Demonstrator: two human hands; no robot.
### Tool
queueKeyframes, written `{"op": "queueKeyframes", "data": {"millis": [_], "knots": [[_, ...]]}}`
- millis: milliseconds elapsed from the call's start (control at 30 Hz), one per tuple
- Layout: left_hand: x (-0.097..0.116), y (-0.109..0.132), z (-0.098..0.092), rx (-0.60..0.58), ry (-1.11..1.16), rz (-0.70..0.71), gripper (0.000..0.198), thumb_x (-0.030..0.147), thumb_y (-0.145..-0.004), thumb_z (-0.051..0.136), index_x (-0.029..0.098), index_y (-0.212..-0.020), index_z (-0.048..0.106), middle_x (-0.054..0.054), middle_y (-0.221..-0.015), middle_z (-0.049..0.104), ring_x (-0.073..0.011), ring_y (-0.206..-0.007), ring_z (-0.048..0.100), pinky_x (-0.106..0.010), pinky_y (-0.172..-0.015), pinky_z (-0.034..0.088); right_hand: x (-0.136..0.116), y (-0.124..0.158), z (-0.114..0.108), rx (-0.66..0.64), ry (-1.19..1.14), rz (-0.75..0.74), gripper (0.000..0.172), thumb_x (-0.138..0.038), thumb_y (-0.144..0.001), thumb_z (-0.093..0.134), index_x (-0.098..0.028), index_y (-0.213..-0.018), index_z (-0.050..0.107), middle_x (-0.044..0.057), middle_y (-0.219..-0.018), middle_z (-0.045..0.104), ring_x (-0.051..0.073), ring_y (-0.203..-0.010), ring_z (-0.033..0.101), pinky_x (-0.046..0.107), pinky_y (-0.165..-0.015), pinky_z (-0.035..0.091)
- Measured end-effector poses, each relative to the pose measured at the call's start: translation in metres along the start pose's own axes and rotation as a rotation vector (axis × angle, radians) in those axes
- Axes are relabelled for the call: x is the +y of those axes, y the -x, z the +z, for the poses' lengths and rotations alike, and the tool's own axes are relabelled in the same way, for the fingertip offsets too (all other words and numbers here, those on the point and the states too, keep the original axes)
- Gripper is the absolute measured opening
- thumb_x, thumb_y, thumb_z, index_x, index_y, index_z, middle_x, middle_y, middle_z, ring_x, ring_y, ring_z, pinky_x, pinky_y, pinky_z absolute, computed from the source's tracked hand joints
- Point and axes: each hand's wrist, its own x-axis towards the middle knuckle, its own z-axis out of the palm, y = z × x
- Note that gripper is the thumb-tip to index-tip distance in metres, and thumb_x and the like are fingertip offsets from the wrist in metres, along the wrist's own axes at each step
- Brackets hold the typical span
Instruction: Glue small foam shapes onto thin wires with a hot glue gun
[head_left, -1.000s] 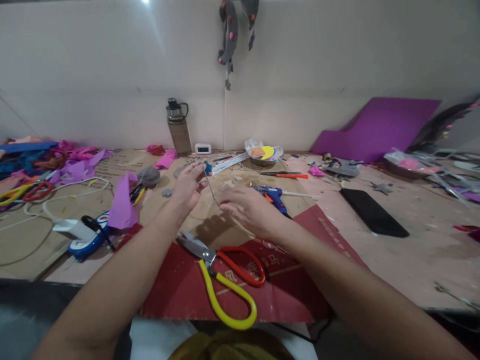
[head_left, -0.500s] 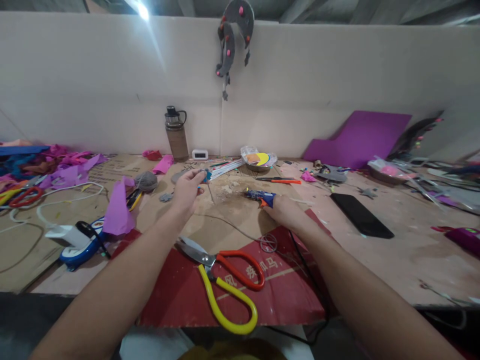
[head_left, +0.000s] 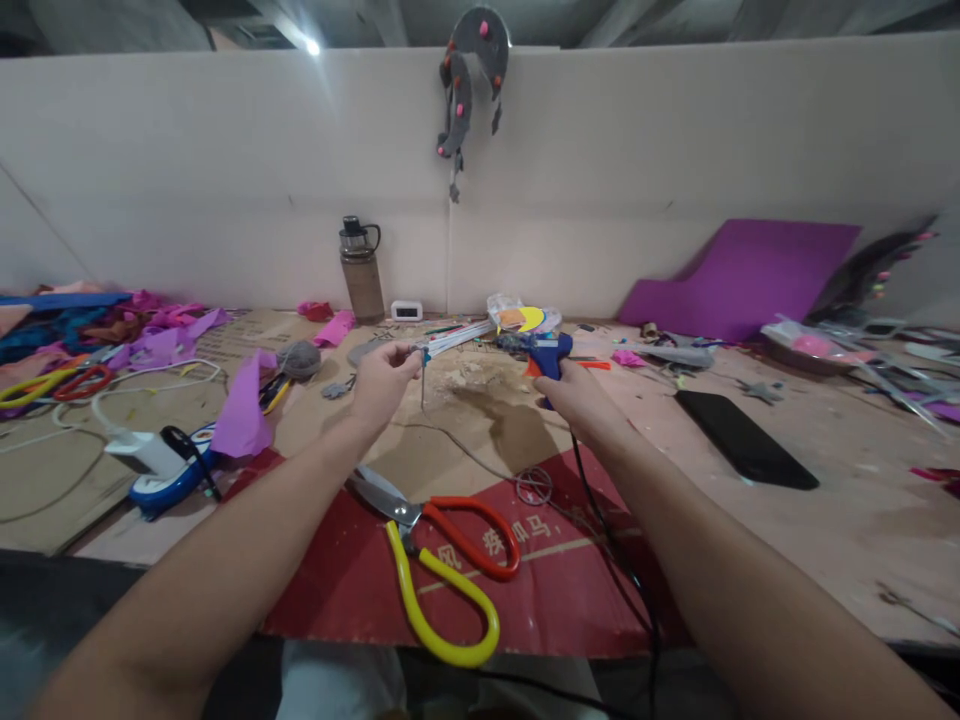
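My right hand (head_left: 576, 394) grips a blue hot glue gun (head_left: 551, 354) by its handle. The gun is raised over the cardboard, its nozzle turned left, and a black cable (head_left: 589, 490) runs down from it. My left hand (head_left: 384, 385) pinches a small teal-blue piece (head_left: 425, 355), partly hidden by the fingers. From that piece hangs a thin grey cord (head_left: 459, 442), which trails across the board to a loose coil. Closer to me, large scissors (head_left: 406, 513) with one red and one yellow handle lie spread on the red cardboard (head_left: 555, 610).
At the back stand a bottle (head_left: 361, 275) and a small white clock (head_left: 407, 311). A black phone (head_left: 742, 440) lies on the right. To the left are grey yarn (head_left: 300, 360), purple felt (head_left: 241, 410) and a blue power strip (head_left: 154, 492). A grey moon ornament (head_left: 480, 40) hangs on the wall.
My right hand has lifted the glue gun up off the board. The piece in my left hand has shifted slightly, and its cord now hangs visibly below the fingers.
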Motion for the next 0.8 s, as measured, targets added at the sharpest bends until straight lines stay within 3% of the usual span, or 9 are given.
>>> {"op": "queueKeyframes", "data": {"millis": [100,233,333,433,600,800], "knots": [[0.000,-0.002,0.001,0.009,0.095,-0.064,0.018,0.037,-0.073,0.068,0.019,-0.075,0.065,0.002,-0.064,0.057,-0.0099,-0.056,0.048,-0.022,-0.050,0.032,-0.015,0.011,0.003,0.022,-0.412,-0.055,0.035,-0.028,-0.074,0.059,-0.019,-0.108,0.055,0.006,-0.097,0.066,0.016,-0.073,0.062,0.030,-0.066,0.055],[0.003,-0.005,0.002,-0.013,0.281,-0.175,0.022,0.035,-0.068,0.072,0.018,-0.067,0.059,0.004,-0.059,0.050,-0.0069,-0.049,0.042,-0.020,-0.043,0.024,-0.035,0.030,0.007,-0.085,-0.533,-0.208,0.028,-0.033,-0.078,0.059,-0.021,-0.102,0.054,0.005,-0.097,0.067,0.012,-0.065,0.058,0.029,-0.064,0.053],[0.007,-0.003,0.003,-0.034,0.377,-0.231,0.023,0.031,-0.065,0.074,0.017,-0.065,0.056,0.004,-0.058,0.047,-0.0057,-0.048,0.040,-0.019,-0.040,0.020,-0.040,0.039,0.011,-0.117,-0.486,-0.271,0.023,-0.034,-0.082,0.055,-0.020,-0.100,0.054,0.004,-0.087,0.066,0.013,-0.061,0.056,0.029,-0.061,0.051],[0.009,0.000,0.005,-0.049,0.403,-0.263,0.023,0.028,-0.063,0.074,0.016,-0.064,0.056,0.004,-0.058,0.047,-0.0052,-0.047,0.040,-0.018,-0.039,0.021,-0.037,0.043,0.016,-0.057,-0.374,-0.358,0.026,-0.035,-0.084,0.055,-0.019,-0.104,0.054,0.005,-0.088,0.064,0.015,-0.063,0.056,0.031,-0.062,0.050],[0.009,0.001,0.007,-0.071,0.416,-0.240,0.022,0.028,-0.063,0.076,0.015,-0.066,0.058,0.003,-0.061,0.050,-0.0049,-0.048,0.041,-0.019,-0.040,0.024,-0.032,0.044,0.020,0.007,-0.148,-0.511,0.028,-0.037,-0.089,0.053,-0.017,-0.109,0.057,0.011,-0.103,0.065,0.022,-0.082,0.061,0.038,-0.077,0.051],[0.010,0.001,0.007,-0.082,0.434,-0.241,0.021,0.027,-0.063,0.075,0.017,-0.066,0.057,0.004,-0.059,0.049,-0.0059,-0.049,0.041,-0.020,-0.041,0.022,-0.036,0.047,0.022,0.061,-0.082,-0.579,0.034,-0.031,-0.090,0.052,-0.018,-0.122,0.054,0.014,-0.118,0.064,0.027,-0.104,0.060,0.043,-0.095,0.046]]}}
